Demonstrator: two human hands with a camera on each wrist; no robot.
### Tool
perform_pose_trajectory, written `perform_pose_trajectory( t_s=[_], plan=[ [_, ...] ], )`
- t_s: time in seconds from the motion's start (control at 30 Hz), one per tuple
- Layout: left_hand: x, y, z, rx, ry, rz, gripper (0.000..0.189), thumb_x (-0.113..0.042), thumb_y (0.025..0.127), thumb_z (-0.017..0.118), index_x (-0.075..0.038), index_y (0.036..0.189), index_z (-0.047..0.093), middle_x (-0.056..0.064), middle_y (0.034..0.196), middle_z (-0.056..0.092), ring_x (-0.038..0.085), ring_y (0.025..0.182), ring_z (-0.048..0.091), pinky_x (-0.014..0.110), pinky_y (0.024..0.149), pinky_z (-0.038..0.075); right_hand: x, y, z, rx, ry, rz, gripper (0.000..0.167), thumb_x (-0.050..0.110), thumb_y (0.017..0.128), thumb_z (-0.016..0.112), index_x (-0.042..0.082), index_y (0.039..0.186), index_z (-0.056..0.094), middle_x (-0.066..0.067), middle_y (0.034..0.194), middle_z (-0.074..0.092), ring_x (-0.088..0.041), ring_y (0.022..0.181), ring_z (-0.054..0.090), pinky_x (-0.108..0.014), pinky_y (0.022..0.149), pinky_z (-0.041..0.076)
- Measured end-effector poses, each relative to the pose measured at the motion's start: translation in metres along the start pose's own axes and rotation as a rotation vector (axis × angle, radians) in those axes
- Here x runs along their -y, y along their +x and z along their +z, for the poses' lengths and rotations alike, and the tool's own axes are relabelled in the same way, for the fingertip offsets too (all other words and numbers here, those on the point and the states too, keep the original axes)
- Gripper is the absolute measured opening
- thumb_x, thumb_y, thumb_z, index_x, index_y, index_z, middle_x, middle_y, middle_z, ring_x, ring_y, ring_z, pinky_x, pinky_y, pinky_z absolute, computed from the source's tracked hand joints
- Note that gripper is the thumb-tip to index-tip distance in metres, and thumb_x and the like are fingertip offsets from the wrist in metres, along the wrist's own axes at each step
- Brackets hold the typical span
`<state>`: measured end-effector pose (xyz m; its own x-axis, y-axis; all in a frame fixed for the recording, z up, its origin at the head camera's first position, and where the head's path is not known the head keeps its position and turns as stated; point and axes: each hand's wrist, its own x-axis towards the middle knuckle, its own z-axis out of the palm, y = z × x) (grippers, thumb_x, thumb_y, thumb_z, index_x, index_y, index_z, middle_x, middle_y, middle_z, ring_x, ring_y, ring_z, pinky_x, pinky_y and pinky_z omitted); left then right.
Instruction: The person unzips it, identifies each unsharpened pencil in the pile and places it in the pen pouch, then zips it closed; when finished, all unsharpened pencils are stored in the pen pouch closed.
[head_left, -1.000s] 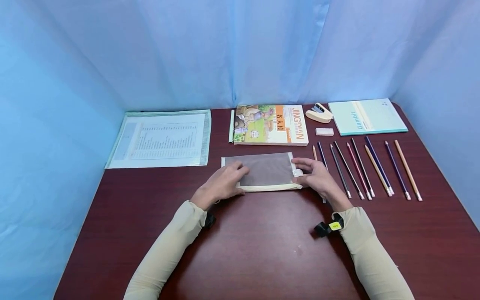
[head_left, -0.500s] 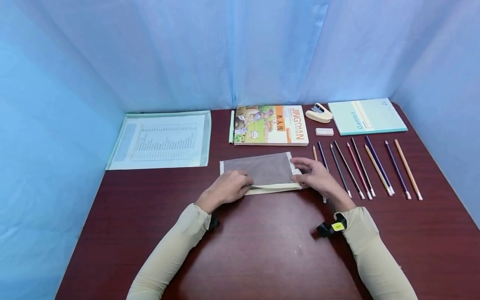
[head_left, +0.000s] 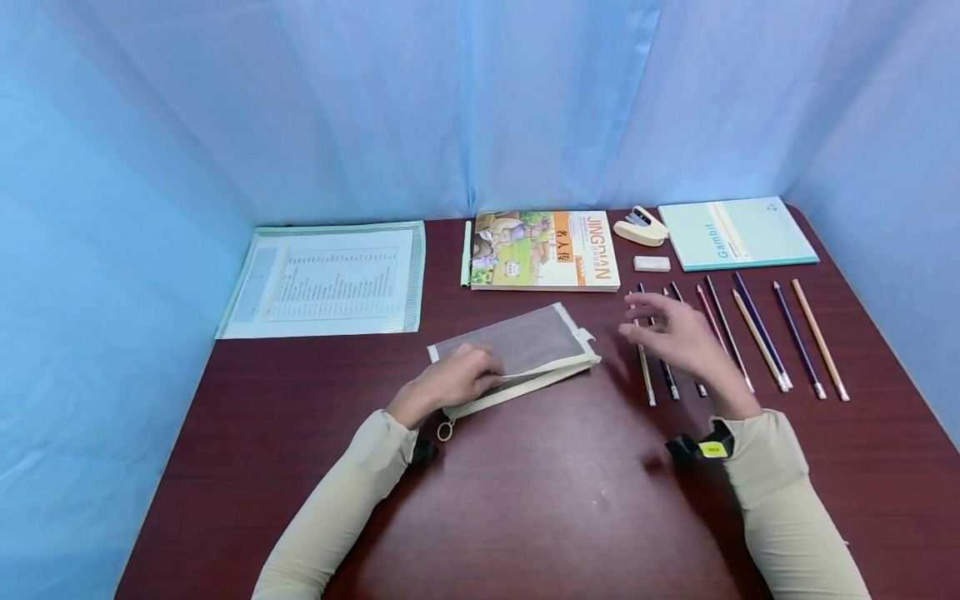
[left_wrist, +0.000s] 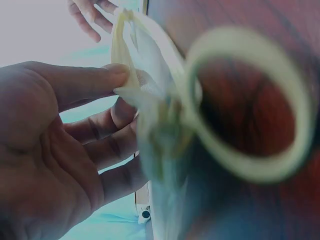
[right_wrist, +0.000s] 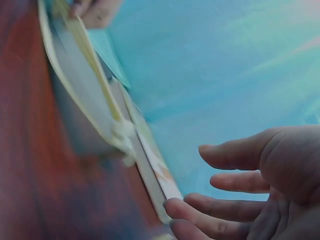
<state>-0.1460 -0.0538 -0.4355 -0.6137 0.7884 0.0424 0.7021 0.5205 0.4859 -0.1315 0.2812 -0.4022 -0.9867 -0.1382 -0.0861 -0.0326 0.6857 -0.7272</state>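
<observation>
The folder (head_left: 326, 279) lies along the back edge of the table (head_left: 555, 492), near its left corner. Nearer the table's middle, the left hand (head_left: 457, 379) pinches one lip of the pouch (head_left: 528, 346) between thumb and index finger. The ring (left_wrist: 303, 105) projects from the pouch's near left corner. The pouch sits aslant in front of the book (head_left: 543, 250), mouth gaping toward the front edge. To hold the mouth wide, pinch a single lip, raise it lightly and leave the opposite lip down; the soft mesh will likely slump if released. The right hand (head_left: 682, 333) is raised over the left end of the pencils (head_left: 758, 337), fingers well parted, holding nothing. If lowering it, take one shaft from above, clear of its neighbours; the shafts may roll.
</observation>
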Motion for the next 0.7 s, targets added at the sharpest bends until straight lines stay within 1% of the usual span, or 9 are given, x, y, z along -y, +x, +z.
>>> perform_pose_trajectory(
  t_s=[0.07,0.13,0.2,0.23,0.33,0.43,0.5,0.63,0.7],
  plan=[
    [-0.001,0.000,0.000,-0.005,-0.029,0.007,0.018,-0.010,0.095,0.064,-0.008,0.080,0.072,0.002,0.076,0.067,0.009,0.071,0.055,0.020,0.067,0.049,-0.003,-0.002,-0.011,-0.058,-0.061,0.011,0.052,0.026,0.096,0.066,-0.001,0.138,0.053,-0.030,0.126,0.065,-0.044,0.104,0.070,-0.025,0.072,0.058],
    [-0.002,0.001,0.000,-0.007,-0.059,-0.004,0.019,-0.010,0.095,0.064,-0.007,0.078,0.071,0.001,0.072,0.064,0.007,0.067,0.050,0.018,0.064,0.045,-0.007,-0.003,-0.020,-0.102,-0.112,0.027,0.052,0.031,0.097,0.064,0.000,0.137,0.054,-0.030,0.124,0.066,-0.045,0.105,0.069,-0.029,0.072,0.057],
    [-0.004,0.000,0.000,-0.013,-0.085,-0.027,0.018,-0.010,0.094,0.065,-0.007,0.079,0.071,0.000,0.069,0.062,0.006,0.064,0.047,0.016,0.061,0.043,-0.013,-0.003,-0.026,-0.124,-0.165,0.045,0.053,0.034,0.098,0.062,0.000,0.137,0.054,-0.029,0.122,0.067,-0.045,0.104,0.068,-0.036,0.073,0.056],
    [-0.005,0.000,0.000,-0.017,-0.095,-0.042,0.016,-0.011,0.094,0.065,-0.007,0.080,0.072,-0.001,0.069,0.062,0.005,0.063,0.046,0.016,0.061,0.042,-0.016,-0.003,-0.027,-0.126,-0.189,0.057,0.053,0.036,0.098,0.061,0.000,0.137,0.054,-0.029,0.120,0.067,-0.044,0.103,0.067,-0.037,0.073,0.054],
    [-0.010,-0.001,0.002,-0.036,-0.138,-0.098,0.011,-0.010,0.092,0.067,-0.008,0.083,0.072,-0.001,0.070,0.063,0.003,0.062,0.047,0.014,0.059,0.041,-0.024,0.000,-0.029,-0.105,-0.262,0.078,0.055,0.035,0.098,0.061,-0.002,0.137,0.052,-0.029,0.117,0.068,-0.046,0.103,0.065,-0.050,0.078,0.052],
    [-0.015,0.000,0.004,-0.070,-0.208,-0.138,0.007,-0.007,0.090,0.067,-0.007,0.085,0.072,0.001,0.072,0.066,0.001,0.063,0.049,0.012,0.058,0.042,-0.031,0.004,-0.026,-0.080,-0.309,0.087,0.058,0.030,0.095,0.065,-0.007,0.136,0.050,-0.031,0.113,0.067,-0.046,0.100,0.063,-0.056,0.081,0.049],
    [-0.018,0.000,0.005,-0.095,-0.275,-0.166,0.006,-0.004,0.089,0.066,-0.005,0.087,0.072,0.004,0.073,0.069,-0.001,0.061,0.051,0.011,0.056,0.044,-0.034,0.006,-0.024,-0.070,-0.335,0.076,0.058,0.026,0.092,0.068,-0.010,0.134,0.050,-0.031,0.107,0.066,-0.044,0.093,0.063,-0.054,0.079,0.048],
    [-0.024,0.002,0.008,-0.130,-0.434,-0.245,0.007,0.000,0.089,0.064,0.001,0.093,0.070,0.012,0.073,0.071,0.002,0.053,0.056,0.014,0.049,0.048,-0.035,0.011,-0.018,-0.046,-0.365,0.074,0.057,0.022,0.088,0.072,-0.012,0.130,0.052,-0.020,0.090,0.063,-0.028,0.072,0.061,-0.048,0.075,0.046],
    [-0.026,0.003,0.009,-0.144,-0.511,-0.295,0.008,0.000,0.090,0.063,0.003,0.095,0.068,0.016,0.074,0.071,0.006,0.050,0.058,0.017,0.046,0.050,-0.036,0.013,-0.017,-0.012,-0.371,0.087,0.060,0.023,0.088,0.073,-0.013,0.131,0.051,-0.015,0.083,0.061,-0.021,0.062,0.060,-0.049,0.077,0.047]
  ],
)
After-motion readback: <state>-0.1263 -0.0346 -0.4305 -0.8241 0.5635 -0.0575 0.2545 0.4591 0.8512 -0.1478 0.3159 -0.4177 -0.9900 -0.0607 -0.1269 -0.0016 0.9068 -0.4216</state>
